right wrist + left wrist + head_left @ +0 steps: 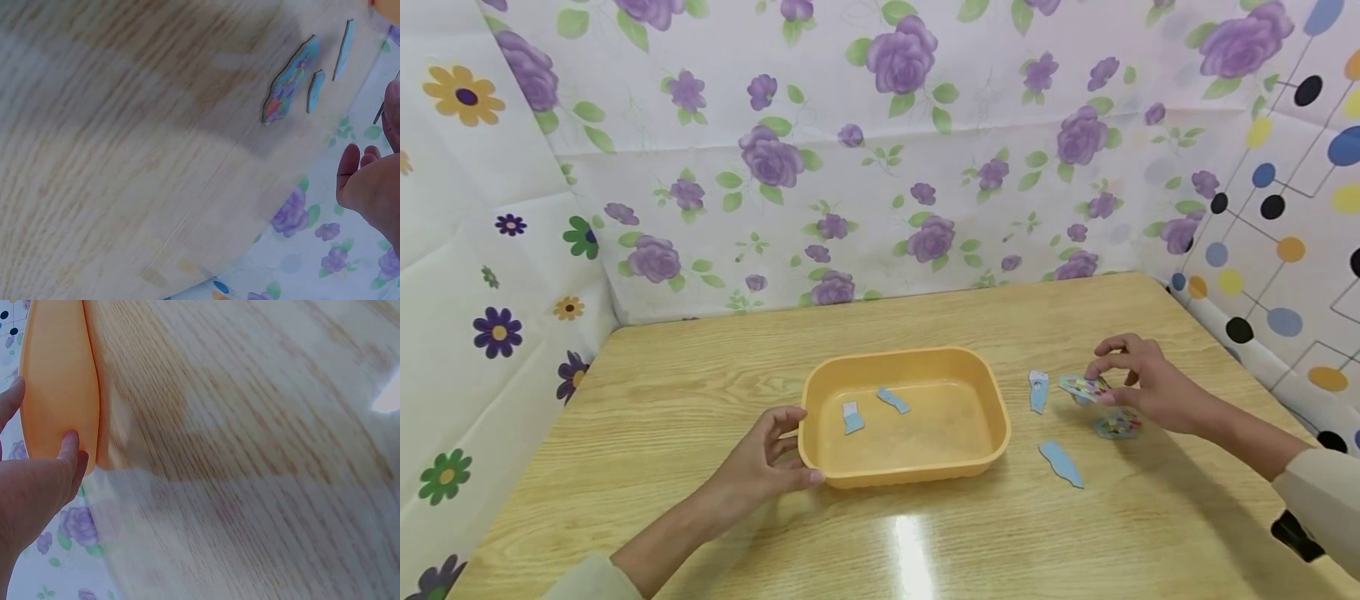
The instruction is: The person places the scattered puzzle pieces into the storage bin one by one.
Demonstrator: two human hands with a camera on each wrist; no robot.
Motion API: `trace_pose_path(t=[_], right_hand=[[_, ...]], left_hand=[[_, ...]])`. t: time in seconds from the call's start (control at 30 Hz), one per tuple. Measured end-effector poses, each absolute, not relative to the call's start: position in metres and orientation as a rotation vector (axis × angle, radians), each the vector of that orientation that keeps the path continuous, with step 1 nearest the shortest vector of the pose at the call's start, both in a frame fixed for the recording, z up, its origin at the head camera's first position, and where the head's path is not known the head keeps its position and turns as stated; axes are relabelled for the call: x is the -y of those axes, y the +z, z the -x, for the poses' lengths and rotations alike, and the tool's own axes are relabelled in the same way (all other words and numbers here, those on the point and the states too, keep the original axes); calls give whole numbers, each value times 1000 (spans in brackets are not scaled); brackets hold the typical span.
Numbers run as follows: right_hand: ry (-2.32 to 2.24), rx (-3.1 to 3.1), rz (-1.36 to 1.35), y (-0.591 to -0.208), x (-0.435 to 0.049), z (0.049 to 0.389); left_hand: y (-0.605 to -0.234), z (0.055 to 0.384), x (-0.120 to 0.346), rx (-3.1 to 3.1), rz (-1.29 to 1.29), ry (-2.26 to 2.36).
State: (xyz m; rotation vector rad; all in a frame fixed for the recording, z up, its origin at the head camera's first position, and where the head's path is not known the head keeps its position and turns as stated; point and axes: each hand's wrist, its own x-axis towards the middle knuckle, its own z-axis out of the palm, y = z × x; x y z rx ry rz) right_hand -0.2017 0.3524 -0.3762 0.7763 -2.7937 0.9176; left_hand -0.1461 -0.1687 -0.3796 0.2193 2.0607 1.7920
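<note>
Head view gives me two blue pieces (892,401) inside the orange tray (910,480), hidden from both wrist cameras. The left hand (752,467) grips the tray's nine o'clock end, thumb and fingers curved against it; at its three o'clock, I see the right hand (1150,387) pinching a patterned piece (1078,386).

My head camera faces forward and down, sharing the tray (925,429) with my left-wrist view, pieces (290,86) with my right, both nearer, tilted.
</note>
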Motion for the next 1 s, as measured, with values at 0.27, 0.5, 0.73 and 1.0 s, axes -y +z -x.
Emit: trace_pose_path(t=[0.27,0.5,0.73,1.0], right_hand=[[940,2773,-801,-369,-340,211],[974,2796,-786,-364,-330,218],[975,2799,-785,-354,-321,226],[979,2834,-805,-340,-303,236]], left_hand=[[-379,146,169,-2051,-219,1798],[-379,145,169,-2050,-254,1788],[-378,145,169,-2064,-233,1787],[-379,145,168,-2058,-244,1790]])
